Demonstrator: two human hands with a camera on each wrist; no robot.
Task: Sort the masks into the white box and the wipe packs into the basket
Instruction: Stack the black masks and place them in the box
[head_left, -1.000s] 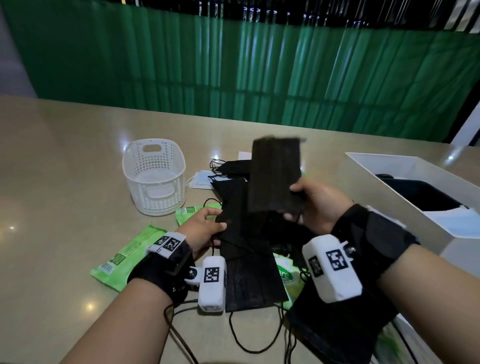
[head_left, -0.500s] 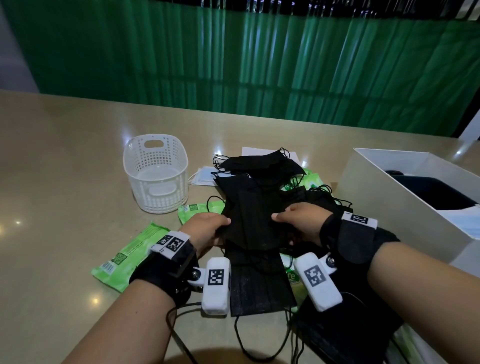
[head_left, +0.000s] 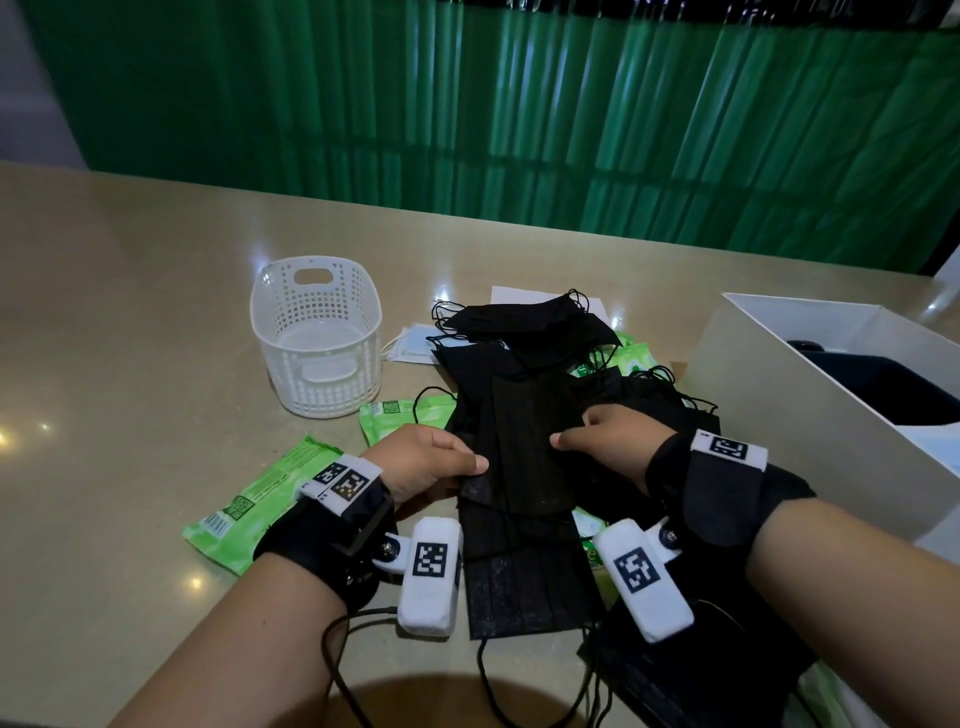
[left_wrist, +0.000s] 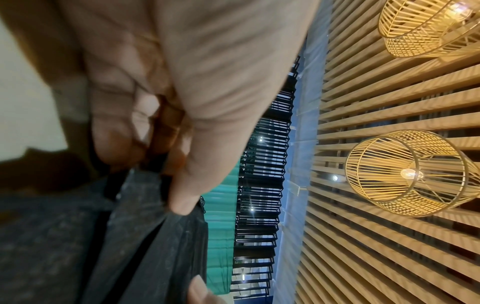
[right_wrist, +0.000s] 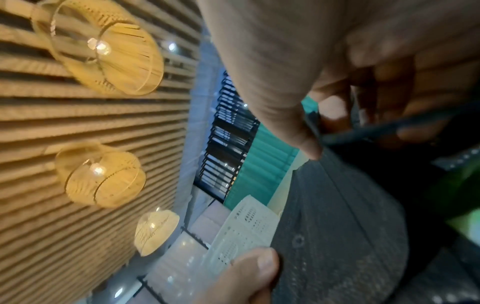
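Both hands dropped back onto the pile since a second ago, when the right hand (head_left: 605, 441) held a mask up. Now the left hand (head_left: 426, 460) pinches the near-left edge of the top mask (head_left: 522, 452), thumb on top; the right hand's grip clamps its right edge, fingers curled under. Box (head_left: 769, 374) is right of the right hand, basket (head_left: 317, 358) beyond the left.

Risks: ear loops tangle, so a lift may drag several masks or the wipe packs (head_left: 249, 504) wedged beneath off the tabletop.

Writing: pack labels too blurred to read, probably a barcode end.
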